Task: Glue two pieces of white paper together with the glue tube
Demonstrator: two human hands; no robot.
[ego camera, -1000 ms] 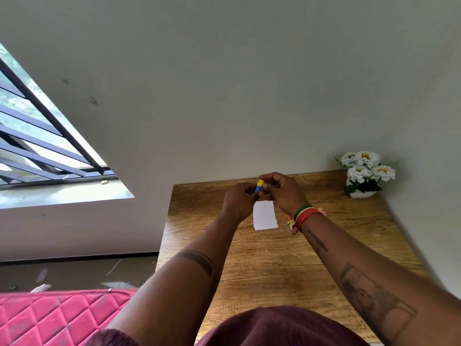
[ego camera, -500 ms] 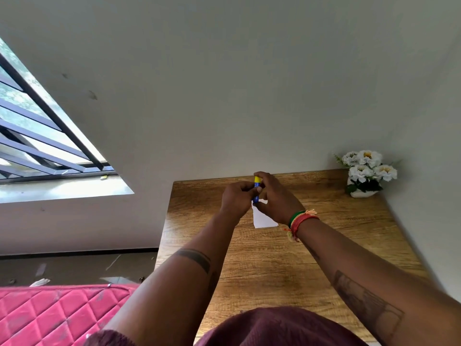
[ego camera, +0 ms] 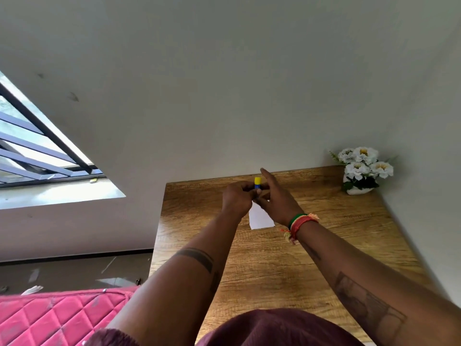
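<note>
Glue tube (ego camera: pixel 257 183): small, blue body, yellow cap on, upright, held above the table (ego camera: pixel 349 245) near its far edge. White paper (ego camera: pixel 260 219): flat on the table, partly hidden, toward the far edge.

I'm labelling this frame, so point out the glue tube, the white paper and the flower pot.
glue tube (ego camera: pixel 257 183): head view, on its yellow top.
white paper (ego camera: pixel 260 219): head view, on the bare part below the hands.
flower pot (ego camera: pixel 359 190): head view, on its white base.
</note>
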